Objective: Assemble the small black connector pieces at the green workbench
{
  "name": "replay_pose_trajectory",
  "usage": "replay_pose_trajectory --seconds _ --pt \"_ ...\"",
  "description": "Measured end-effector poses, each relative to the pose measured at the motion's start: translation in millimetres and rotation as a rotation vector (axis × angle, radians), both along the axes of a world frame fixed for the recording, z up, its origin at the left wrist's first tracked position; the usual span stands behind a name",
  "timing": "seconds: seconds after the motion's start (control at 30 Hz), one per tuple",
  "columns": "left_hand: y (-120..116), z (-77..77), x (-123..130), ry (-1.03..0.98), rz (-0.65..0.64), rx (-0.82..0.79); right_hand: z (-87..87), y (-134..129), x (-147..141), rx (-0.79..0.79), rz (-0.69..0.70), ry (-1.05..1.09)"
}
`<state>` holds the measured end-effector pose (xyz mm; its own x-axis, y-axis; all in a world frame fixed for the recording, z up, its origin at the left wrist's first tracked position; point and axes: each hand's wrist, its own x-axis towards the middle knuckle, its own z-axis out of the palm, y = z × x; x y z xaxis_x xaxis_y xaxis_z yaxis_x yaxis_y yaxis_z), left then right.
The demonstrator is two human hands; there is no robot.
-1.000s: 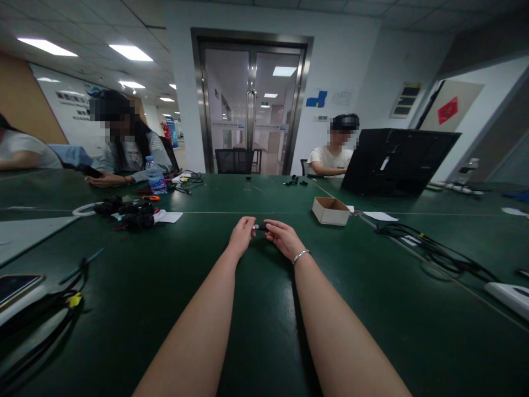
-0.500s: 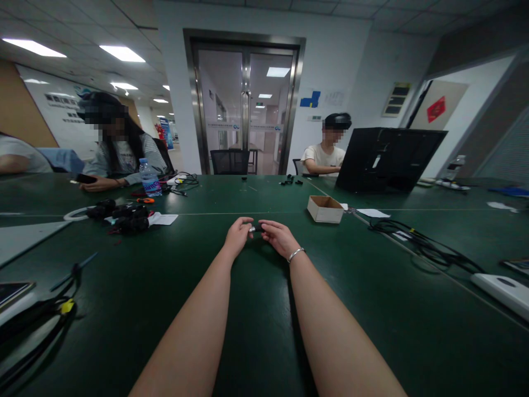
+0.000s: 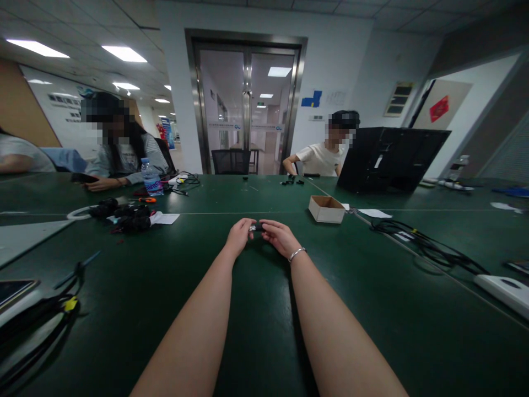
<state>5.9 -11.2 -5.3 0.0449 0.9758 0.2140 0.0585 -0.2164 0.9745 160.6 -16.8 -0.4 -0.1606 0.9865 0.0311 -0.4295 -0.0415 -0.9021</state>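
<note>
- Cylinder (image 3: 258, 227), small, black, silver-ended: held between both hands, above dark green tabletop (image 3: 260, 309).
- Left hand (image 3: 238, 237): fingertips nearly closed, pinching silvery end.
- Right hand (image 3: 281, 238): fingertips likewise, around black end.
- Grip barely changed; handling likely unfinished.
- Beyond, rightward: open pale cardboard box (image 3: 325, 215).
- Farther: co-worker (image 3: 322, 160) in pale T-shirt, elbow newly swung outward, seemingly irrelevant.

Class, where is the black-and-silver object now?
In the head view's middle, the object is held between the left hand and right hand, left of the open box.

An office, with glass doors (image 3: 223, 96), ceiling lights (image 3: 124, 53) and a shared table (image 3: 262, 331) (green-topped).
</note>
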Motion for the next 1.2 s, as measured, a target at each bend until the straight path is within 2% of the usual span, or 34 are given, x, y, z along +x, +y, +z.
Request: replay_pose_trajectory --seconds 0.63,0.87,1.07,1.2 --pt "-3 4.4 2 -0.055 -0.041 -0.016 -0.2 1 1 -0.009 -0.005 -0.006" --pt "-3 1.5 2 -0.056 -0.028 0.045 -2.1 2 1 0.001 -0.001 -0.016" --pt "-8 7.9 3 -0.038 0.007 -0.066 -2.2 3 1 -0.014 -0.025 0.000" --pt "-10 9.0 3 -0.046 -0.018 -0.015 -1.9 2 1 -0.018 -0.023 0.021"
